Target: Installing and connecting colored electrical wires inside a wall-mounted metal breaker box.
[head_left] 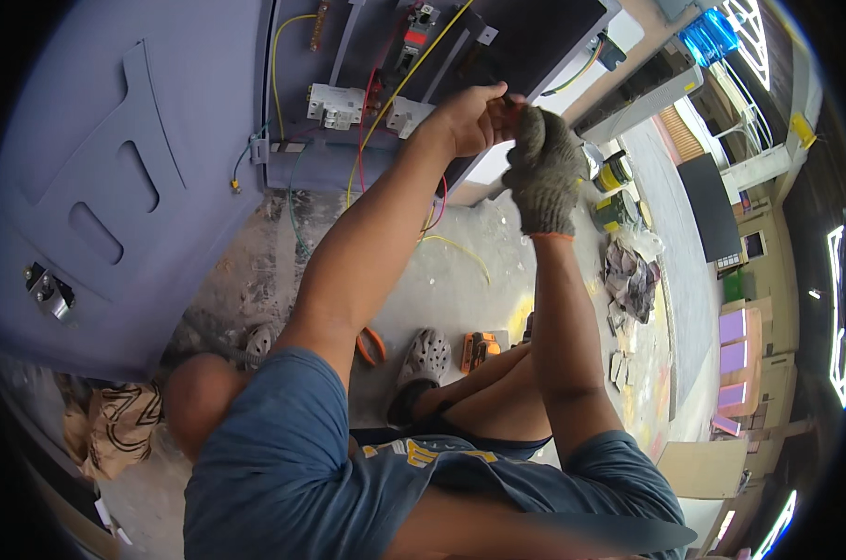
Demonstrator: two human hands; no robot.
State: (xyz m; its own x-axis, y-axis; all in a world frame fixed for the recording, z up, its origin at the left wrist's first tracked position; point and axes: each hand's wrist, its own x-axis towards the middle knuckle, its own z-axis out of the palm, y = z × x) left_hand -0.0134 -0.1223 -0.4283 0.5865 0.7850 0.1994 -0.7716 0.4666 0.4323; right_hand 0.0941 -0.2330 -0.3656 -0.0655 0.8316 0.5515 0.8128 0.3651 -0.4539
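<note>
An open grey metal electrical cabinet (pixel 362 166) stands in front of me, with white circuit breakers (pixel 336 105), a breaker with a red label (pixel 417 39) and a copper terminal bar (pixel 320 26) inside. My bare left hand (pixel 476 118) reaches across the cabinet's lower right side, its fingers closed in a pinch. Against its fingertips is my right hand (pixel 544 168), in a grey knitted glove and curled shut. Something small and reddish shows between them; the fingers hide what it is. A yellow wire (pixel 383 114) and a red wire (pixel 363 131) run down past my left forearm.
The cabinet door (pixel 96 187) hangs open at left. On the floor lie orange-handled pliers (pixel 372 345), an orange-and-black power tool (pixel 480 350), a grey clog (pixel 424 357) and a brown paper bag (pixel 124 429). Paint buckets (pixel 614 174) and crumpled wrapping (pixel 631 280) are at right.
</note>
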